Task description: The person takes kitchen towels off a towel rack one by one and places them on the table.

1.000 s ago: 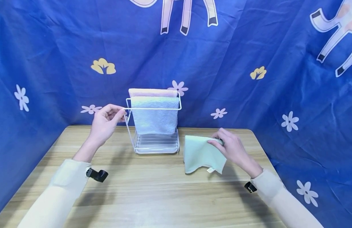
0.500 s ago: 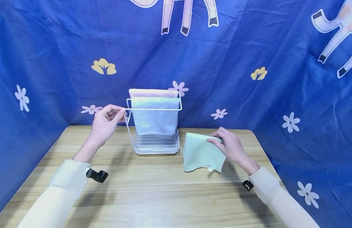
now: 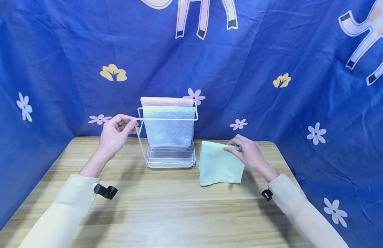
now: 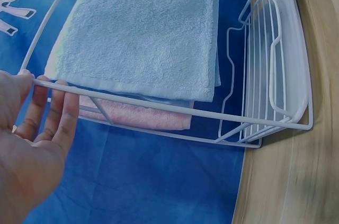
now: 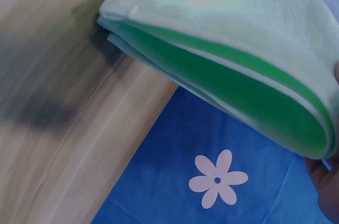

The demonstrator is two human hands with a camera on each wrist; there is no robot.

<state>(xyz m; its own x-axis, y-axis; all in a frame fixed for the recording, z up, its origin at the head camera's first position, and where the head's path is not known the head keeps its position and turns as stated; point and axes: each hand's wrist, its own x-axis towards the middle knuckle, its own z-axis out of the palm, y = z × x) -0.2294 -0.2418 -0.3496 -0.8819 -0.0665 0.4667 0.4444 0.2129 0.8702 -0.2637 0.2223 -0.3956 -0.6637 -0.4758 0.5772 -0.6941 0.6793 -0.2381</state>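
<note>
A white wire rack with a tray base stands at the back of the table. My left hand pinches its upper left front corner, and the left wrist view shows the thumb and fingers at the rail. Over the rack's bars hang a light blue towel and, behind it, a pink towel. Right of the rack, my right hand pinches the top fold of a pale green towel, which hangs folded over. The right wrist view looks into the open side of the green towel.
The wooden table ends at a blue cloth backdrop printed with flowers and animals, close behind the rack. Similar cloth hangs at both sides. A black wrist camera sits at the left cuff.
The right hand has risen slightly and moved a little left, lifting the green towel, whose lower edge now hangs straighter. The left hand and the rack have stayed in place.
</note>
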